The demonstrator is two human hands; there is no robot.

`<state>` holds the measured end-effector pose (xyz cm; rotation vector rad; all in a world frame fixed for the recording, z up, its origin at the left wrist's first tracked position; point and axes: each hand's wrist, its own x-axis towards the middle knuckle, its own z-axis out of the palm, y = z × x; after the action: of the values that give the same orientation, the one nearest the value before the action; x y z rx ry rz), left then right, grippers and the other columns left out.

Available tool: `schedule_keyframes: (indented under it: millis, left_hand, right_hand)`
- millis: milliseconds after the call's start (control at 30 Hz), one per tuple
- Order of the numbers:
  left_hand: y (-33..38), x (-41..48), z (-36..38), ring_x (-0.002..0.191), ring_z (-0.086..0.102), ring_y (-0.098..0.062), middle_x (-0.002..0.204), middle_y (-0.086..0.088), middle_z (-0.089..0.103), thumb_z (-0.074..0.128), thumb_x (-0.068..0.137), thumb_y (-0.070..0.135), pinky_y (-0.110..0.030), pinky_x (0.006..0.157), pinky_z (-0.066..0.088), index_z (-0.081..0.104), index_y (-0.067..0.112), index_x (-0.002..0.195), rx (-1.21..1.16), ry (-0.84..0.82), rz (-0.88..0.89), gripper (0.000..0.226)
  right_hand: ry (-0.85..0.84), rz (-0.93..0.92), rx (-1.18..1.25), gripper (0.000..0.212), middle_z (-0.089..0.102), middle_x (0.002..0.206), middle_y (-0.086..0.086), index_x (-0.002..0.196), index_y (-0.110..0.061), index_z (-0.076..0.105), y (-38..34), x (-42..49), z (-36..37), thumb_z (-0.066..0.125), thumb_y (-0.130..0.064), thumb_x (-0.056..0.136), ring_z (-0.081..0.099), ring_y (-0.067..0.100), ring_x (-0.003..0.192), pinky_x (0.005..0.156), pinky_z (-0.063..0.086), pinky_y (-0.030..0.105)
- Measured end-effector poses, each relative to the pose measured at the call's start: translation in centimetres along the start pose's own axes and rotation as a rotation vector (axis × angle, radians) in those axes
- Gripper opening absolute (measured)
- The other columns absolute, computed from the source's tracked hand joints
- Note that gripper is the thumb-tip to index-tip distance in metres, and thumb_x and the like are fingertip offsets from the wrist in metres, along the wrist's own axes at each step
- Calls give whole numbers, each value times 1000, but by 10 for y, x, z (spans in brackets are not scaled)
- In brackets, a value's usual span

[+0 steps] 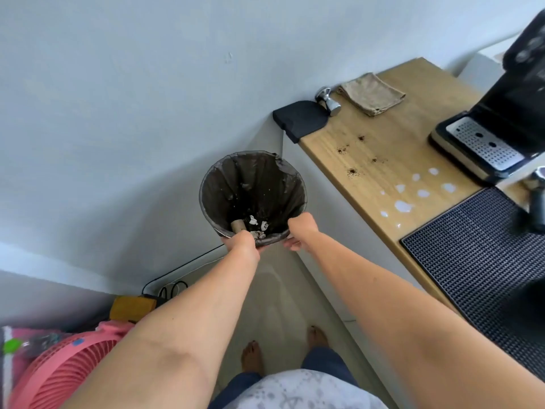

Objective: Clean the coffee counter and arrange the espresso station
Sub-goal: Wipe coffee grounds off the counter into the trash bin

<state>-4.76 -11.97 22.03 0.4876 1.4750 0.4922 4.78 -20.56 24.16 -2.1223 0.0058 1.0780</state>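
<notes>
- Evidently at the opening step of the cleaning: getting the bin [253, 184] ready to take the waste.
- Sits low in the corner between the wall and the end of the counter [383, 137], lined with a dark bag, a cardboard tube and paper scraps at the bottom.
- Grasping its near rim with the left grip [240, 240], fingers wrapped over the edge.
- Grasping the same rim just to the right with the right grip [300, 228], fingers curled under the liner.
- Cannot tell whether lifted or resting on the floor.
- Nothing wiped yet, judging by the surface: coffee grounds [352, 172] scattered mid-counter, white drops [402, 206] nearer the bar mat [477, 261], all well apart from the bin.
- Probably next: bringing the bin against the counter's edge below the grounds, which calls for a steady two-sided hold so that the loose liner does not slip off the rim.
- Then freeing one grip for the folded cloth [372, 93], lying at the far end just beside the tamper [328, 101].
- Arranging not begun, by the look of it: tamper tipped on its side against the tamping mat [298, 119], espresso machine [507, 107] at the right.
</notes>
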Motion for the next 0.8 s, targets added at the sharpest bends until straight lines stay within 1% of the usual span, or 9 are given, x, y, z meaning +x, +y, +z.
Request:
schedule_keyframes:
  millis: [100, 167, 267, 367, 433, 500, 600, 667, 800]
  left_hand:
    - [3, -8, 6, 99, 59, -42, 132, -14, 52, 38, 99, 6, -46, 33, 50, 37, 25, 142, -52, -12, 9, 47]
    - [0, -12, 14, 105, 58, -43, 139, -14, 49, 37, 98, 3, -47, 36, 52, 34, 28, 146, -91, 36, 17, 53]
    - [-6, -18, 29, 116, 55, -44, 146, -14, 44, 38, 96, -3, -51, 45, 55, 31, 30, 149, -156, 95, 17, 63]
    - [-14, -32, 53, 119, 53, -42, 148, -12, 42, 39, 97, -1, -63, 73, 55, 31, 32, 149, -252, 116, 34, 62]
    - [-16, -39, 69, 125, 49, -43, 150, -11, 39, 38, 99, 1, -66, 81, 52, 30, 33, 150, -323, 147, 18, 61]
    - [-19, -39, 84, 131, 45, -42, 154, -13, 35, 37, 102, 6, -64, 83, 52, 26, 29, 152, -321, 160, -12, 57]
    - [-20, -33, 100, 133, 43, -41, 155, -13, 33, 37, 104, 13, -63, 84, 52, 29, 27, 152, -264, 217, -17, 51]
    - [-23, -31, 109, 125, 52, -39, 151, -14, 40, 36, 104, 17, -51, 73, 58, 30, 18, 152, -110, 232, 35, 48]
    - [-24, -32, 124, 133, 41, -44, 152, -13, 39, 31, 106, 29, -65, 79, 52, 36, 26, 150, -131, 344, 20, 44]
  right_hand:
    - [50, -122, -277, 47, 64, 109, 21, 137, 3, 39, -16, 4, -21, 42, -23, 97, 63, 30, 65, 48, 51, 31]
    - [19, -200, -415, 59, 57, 124, 22, 149, -10, 21, -30, 7, -42, 43, -26, 96, 66, 35, 80, 51, 50, 31]
    - [14, -397, -496, 47, 56, 125, 17, 140, -9, 35, -53, 15, -75, 42, -23, 96, 63, 32, 88, 63, 51, 33]
    - [81, -552, -438, 44, 59, 131, 12, 139, -11, 47, -73, 30, -114, 45, -21, 96, 59, 31, 115, 88, 48, 34]
    - [110, -587, -390, 41, 61, 129, 10, 137, -13, 51, -85, 46, -142, 44, -21, 97, 59, 30, 115, 90, 49, 35]
    - [151, -606, -380, 40, 63, 124, 7, 134, -16, 53, -94, 65, -170, 44, -21, 96, 61, 28, 110, 87, 51, 36]
    - [296, -679, -484, 39, 58, 132, 9, 131, -16, 56, -106, 94, -205, 47, -23, 94, 54, 30, 122, 99, 45, 41]
    - [376, -699, -569, 42, 52, 138, 11, 134, -16, 54, -115, 115, -227, 50, -26, 94, 47, 30, 129, 106, 39, 42]
    - [456, -675, -637, 51, 43, 143, 13, 139, -13, 47, -133, 155, -256, 54, -31, 93, 38, 30, 134, 108, 37, 44]
